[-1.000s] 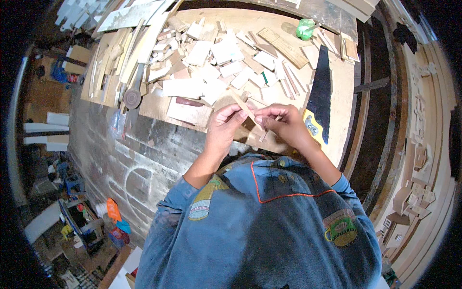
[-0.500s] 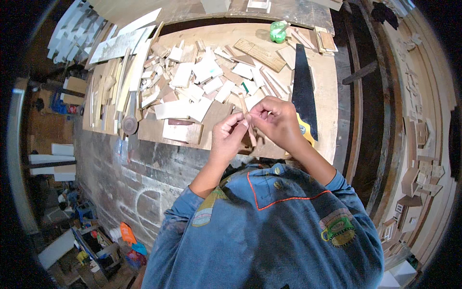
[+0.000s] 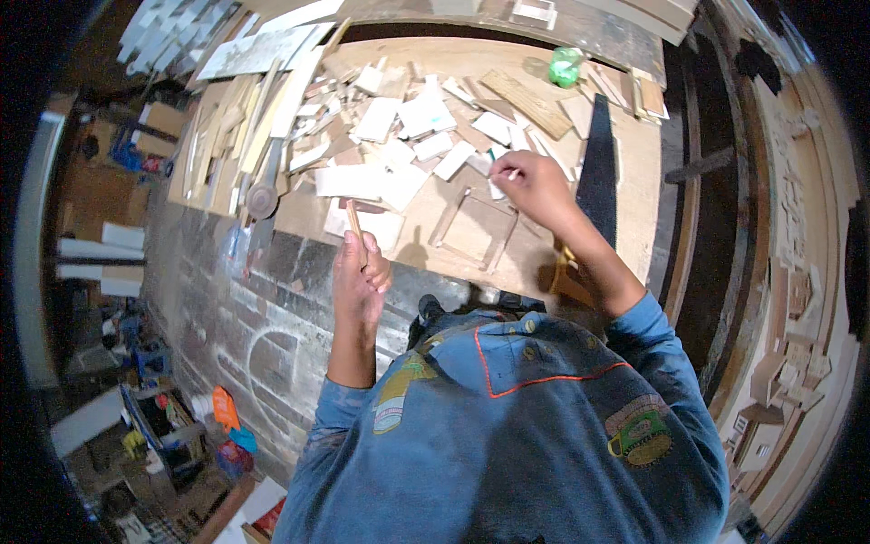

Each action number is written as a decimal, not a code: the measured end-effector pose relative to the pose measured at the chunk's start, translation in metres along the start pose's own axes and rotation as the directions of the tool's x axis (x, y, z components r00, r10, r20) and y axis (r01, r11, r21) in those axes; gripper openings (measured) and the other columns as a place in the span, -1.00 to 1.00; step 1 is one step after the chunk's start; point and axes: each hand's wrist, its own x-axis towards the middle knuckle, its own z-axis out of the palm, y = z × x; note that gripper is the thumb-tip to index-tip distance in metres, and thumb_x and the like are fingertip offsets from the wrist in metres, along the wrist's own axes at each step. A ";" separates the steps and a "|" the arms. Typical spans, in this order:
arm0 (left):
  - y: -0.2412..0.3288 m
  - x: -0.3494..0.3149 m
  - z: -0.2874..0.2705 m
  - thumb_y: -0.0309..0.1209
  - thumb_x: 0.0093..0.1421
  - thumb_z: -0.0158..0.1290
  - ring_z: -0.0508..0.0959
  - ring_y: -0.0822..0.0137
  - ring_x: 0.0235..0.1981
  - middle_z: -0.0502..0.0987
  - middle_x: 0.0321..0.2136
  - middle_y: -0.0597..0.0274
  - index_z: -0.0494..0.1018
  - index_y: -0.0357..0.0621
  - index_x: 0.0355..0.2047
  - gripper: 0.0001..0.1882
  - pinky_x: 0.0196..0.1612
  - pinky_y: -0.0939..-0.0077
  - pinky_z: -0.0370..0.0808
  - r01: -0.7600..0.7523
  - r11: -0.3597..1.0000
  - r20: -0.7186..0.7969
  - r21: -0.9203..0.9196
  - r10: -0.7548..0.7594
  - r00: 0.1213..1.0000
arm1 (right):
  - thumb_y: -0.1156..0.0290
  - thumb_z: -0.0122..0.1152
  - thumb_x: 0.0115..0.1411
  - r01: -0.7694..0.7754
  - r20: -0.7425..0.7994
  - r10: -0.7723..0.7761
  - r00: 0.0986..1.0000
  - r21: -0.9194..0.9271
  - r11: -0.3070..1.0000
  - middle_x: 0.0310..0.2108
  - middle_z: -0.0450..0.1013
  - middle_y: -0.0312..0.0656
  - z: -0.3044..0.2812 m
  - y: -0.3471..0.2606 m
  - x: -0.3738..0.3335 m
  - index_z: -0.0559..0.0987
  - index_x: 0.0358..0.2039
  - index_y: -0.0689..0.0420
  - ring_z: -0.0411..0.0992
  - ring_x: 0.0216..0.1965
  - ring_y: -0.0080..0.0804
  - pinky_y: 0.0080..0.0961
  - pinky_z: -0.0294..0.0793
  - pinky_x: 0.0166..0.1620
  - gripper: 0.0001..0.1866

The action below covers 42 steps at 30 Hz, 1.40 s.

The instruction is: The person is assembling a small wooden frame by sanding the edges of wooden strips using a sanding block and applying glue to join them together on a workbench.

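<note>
My left hand (image 3: 360,276) is closed around a thin wooden strip (image 3: 352,216), which points up from the fist near the table's front edge. My right hand (image 3: 535,189) hovers over the right side of the pile of wood offcuts (image 3: 381,118). Its thumb and fingers are pinched together; whatever may be between them is too small to make out. Between the hands, a small frame of thin wooden strips (image 3: 450,218) lies on the plywood board. Behind the left hand's strip is a pale wooden block (image 3: 376,227).
A handsaw (image 3: 598,154) with a black blade and yellow handle lies under and beyond my right forearm. At the back stands a green plastic bottle (image 3: 564,68). Long wood strips (image 3: 245,127) and a round-ended metal tool (image 3: 263,201) lie at the left.
My hands, together over a strip before, have parted. The left has moved left carrying a strip; the right has gone farther out over the offcuts. The wooden frame is now uncovered.
</note>
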 end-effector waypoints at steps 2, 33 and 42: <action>0.004 -0.009 -0.012 -0.01 0.38 -0.25 0.10 0.58 -0.76 0.11 -0.75 0.48 0.35 -0.08 -0.32 -0.59 -0.70 0.67 0.07 -0.028 0.995 -0.022 -0.099 0.026 0.999 | 0.41 0.26 0.03 0.083 0.112 -0.081 0.990 -0.010 0.997 -0.44 0.53 -0.10 0.039 -0.024 0.016 0.62 -0.36 0.16 0.51 -0.43 -0.29 -0.45 0.48 -0.33 -0.85; -0.015 -0.049 -0.170 -0.26 0.36 -0.15 0.22 0.59 -0.67 0.28 -0.60 0.41 0.32 -0.14 -0.09 -0.75 -0.71 0.76 0.12 0.653 0.757 0.477 -0.005 -0.573 0.667 | 0.25 0.32 -0.10 -0.007 0.119 0.030 0.992 -0.185 0.983 -0.08 0.32 0.10 0.183 -0.176 -0.146 0.37 0.20 -0.10 0.37 -0.09 0.08 -0.14 0.41 -0.04 -0.25; -0.058 -0.003 -0.173 -0.18 0.36 -0.26 0.22 0.64 -0.72 0.43 -0.49 0.51 0.37 -0.03 -0.14 -0.72 -0.72 0.73 0.13 0.638 0.758 0.248 -0.136 -0.598 0.762 | 0.22 0.35 -0.09 -0.074 0.063 0.097 0.993 -0.297 0.952 -0.16 0.30 0.09 0.199 -0.170 -0.129 0.38 0.19 -0.11 0.43 -0.20 0.08 -0.16 0.49 -0.19 -0.25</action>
